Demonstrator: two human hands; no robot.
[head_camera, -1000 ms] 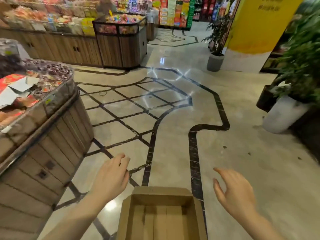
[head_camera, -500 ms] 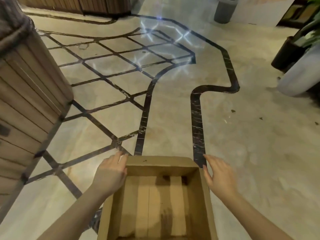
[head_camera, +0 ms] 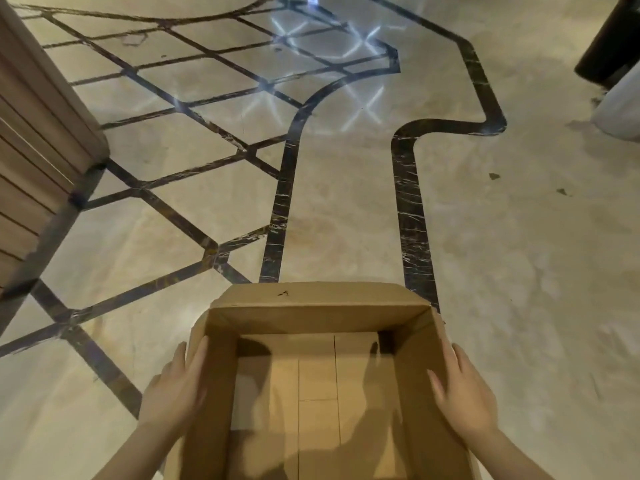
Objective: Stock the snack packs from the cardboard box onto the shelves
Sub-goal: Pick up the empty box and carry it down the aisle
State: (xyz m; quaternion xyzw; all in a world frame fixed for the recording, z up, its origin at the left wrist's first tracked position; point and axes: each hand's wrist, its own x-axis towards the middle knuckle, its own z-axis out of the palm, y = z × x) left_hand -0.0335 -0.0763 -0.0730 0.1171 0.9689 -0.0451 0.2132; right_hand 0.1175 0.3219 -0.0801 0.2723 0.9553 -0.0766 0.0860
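Both hands sit flat on the box (head_camera: 311,306) walls, left hand (head_camera: 176,389) outside the left wall, right hand (head_camera: 460,396) on the right. Between them the box gapes open, floor bare, easy reach inside. Ahead of the fingers, open marble floor (head_camera: 346,209). Off the left hand, a wooden counter (head_camera: 38,140) blocks that side. Far right and ahead, a white pot (head_camera: 620,105) and a dark bin (head_camera: 609,46).

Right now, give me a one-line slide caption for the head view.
Both hands, left hand and right hand, press flat against the sides of an empty cardboard box on the floor.
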